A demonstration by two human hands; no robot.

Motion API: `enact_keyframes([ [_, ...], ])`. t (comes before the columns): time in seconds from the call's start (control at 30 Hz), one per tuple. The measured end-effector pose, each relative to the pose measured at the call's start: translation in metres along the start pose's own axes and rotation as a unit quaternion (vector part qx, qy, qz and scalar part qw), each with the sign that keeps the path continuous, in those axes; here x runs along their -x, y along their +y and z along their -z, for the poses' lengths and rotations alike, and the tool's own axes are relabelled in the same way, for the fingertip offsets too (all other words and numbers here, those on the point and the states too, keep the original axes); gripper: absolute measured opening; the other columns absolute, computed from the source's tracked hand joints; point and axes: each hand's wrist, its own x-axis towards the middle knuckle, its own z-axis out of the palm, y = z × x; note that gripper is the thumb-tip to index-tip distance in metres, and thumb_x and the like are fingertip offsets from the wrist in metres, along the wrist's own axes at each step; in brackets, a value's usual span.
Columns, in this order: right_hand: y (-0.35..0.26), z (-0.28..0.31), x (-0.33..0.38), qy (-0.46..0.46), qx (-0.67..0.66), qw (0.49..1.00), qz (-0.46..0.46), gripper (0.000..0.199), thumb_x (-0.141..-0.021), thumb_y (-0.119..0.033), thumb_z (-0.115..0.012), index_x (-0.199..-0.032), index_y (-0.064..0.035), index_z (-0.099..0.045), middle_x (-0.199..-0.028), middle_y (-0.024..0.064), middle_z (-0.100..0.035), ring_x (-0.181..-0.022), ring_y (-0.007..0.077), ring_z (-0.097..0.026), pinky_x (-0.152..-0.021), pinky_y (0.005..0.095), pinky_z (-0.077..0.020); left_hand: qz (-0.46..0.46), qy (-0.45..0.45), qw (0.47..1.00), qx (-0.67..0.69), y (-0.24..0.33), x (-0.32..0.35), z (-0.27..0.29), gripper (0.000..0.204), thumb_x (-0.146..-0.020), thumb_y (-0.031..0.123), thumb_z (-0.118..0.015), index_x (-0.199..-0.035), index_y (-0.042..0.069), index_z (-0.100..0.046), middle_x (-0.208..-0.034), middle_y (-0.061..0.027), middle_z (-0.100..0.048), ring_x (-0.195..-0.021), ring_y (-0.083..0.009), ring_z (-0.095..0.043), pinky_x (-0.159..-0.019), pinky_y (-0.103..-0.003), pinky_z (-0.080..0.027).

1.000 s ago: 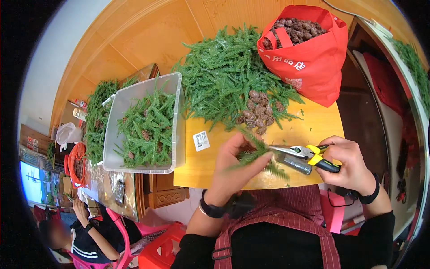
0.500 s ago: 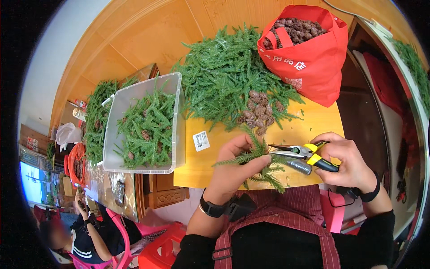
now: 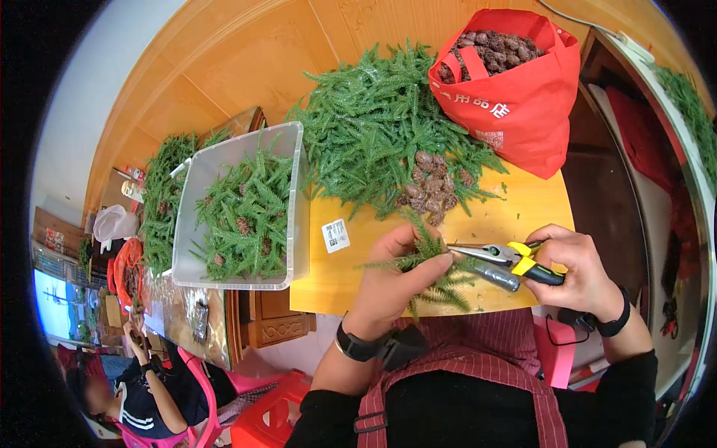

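Pliers [image 3: 508,261] with yellow and black handles are held in the right hand [image 3: 579,269], the grip closed around the handles and the metal tips pointed at a green fir sprig [image 3: 426,257]. That sprig is pinched in the left hand [image 3: 396,280], the grip closed on its stem, just above the near edge of the yellow tabletop [image 3: 523,213]. The step in hand looks like trimming or wiring the sprig at its stem; a steady hold of the sprig and a small, exact closing of the tips would be called for.

Beyond the sprig, a heap of green branches [image 3: 381,134] lies with a cluster of brown pine cones [image 3: 433,187] at its near side. To the right of the heap a red bag [image 3: 523,104] full of cones stands. To the left of the sprig a clear plastic bin [image 3: 239,209] of finished sprigs overhangs the tabletop's left edge. A white label [image 3: 336,235] lies between bin and sprig. Bare tabletop is left only in a band near the hands, and the near edge lies close under them. A seated person [image 3: 142,396] is seen far lower left.
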Motion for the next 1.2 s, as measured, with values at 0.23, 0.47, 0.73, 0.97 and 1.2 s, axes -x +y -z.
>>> enact_keyframes([
  [0.23, -0.021, 0.004, -0.003, -0.059, -0.061, 0.976, -0.202, 0.022, -0.058, -0.008, -0.067, -0.059, -0.0033, -0.046, -0.067, 0.0125, -0.056, -0.073, 0.0280, -0.059, -0.065, 0.0309, -0.0465, -0.432, 0.112, 0.777, -0.443, -0.011, -0.007, -0.003, 0.018, -0.072, -0.002, -0.063, -0.085, 0.003, -0.052, -0.073, -0.0005, -0.055, -0.066, -0.0076, -0.054, -0.057, -0.022, -0.044],
  [0.47, -0.006, 0.003, -0.003, 0.006, 0.005, 1.000, -0.007, 0.020, -0.059, -0.007, -0.067, -0.059, -0.0042, -0.047, -0.065, 0.0095, -0.055, -0.080, 0.0287, -0.057, -0.070, 0.0336, -0.0447, -0.080, 0.060, 0.993, -0.066, -0.004, 0.003, -0.003, 0.015, -0.073, 0.002, -0.064, -0.085, 0.002, -0.055, -0.078, 0.0010, -0.056, -0.069, -0.0052, -0.051, -0.062, -0.019, -0.042],
  [0.73, -0.003, 0.001, -0.005, 0.020, 0.037, 0.997, 0.068, 0.020, -0.056, -0.004, -0.066, -0.060, -0.0052, -0.047, -0.065, 0.0079, -0.058, -0.082, 0.0281, -0.059, -0.069, 0.0325, -0.0463, 0.042, -0.032, 0.994, 0.091, -0.005, 0.000, 0.005, 0.019, -0.073, 0.001, -0.064, -0.090, 0.004, -0.055, -0.081, 0.0011, -0.056, -0.076, -0.0065, -0.051, -0.068, -0.021, -0.041],
  [0.97, -0.001, 0.002, -0.001, 0.026, 0.029, 0.997, 0.063, 0.020, -0.056, -0.005, -0.068, -0.060, -0.0046, -0.048, -0.065, 0.0095, -0.057, -0.076, 0.0269, -0.059, -0.064, 0.0308, -0.0470, 0.012, -0.025, 0.998, 0.055, 0.001, 0.002, -0.001, 0.020, -0.072, -0.001, -0.064, -0.089, 0.004, -0.055, -0.079, 0.0020, -0.055, -0.074, -0.0068, -0.052, -0.067, -0.022, -0.041],
  [1.2, -0.025, 0.009, -0.002, -0.054, -0.053, 0.987, -0.140, 0.020, -0.061, -0.008, -0.067, -0.059, -0.0030, -0.048, -0.059, 0.0090, -0.052, -0.068, 0.0279, -0.057, -0.062, 0.0324, -0.0443, -0.368, 0.124, 0.837, -0.385, -0.008, 0.000, -0.007, 0.016, -0.069, -0.003, -0.062, -0.081, 0.004, -0.054, -0.072, 0.0012, -0.052, -0.063, -0.0077, -0.049, -0.058, -0.020, -0.038],
])
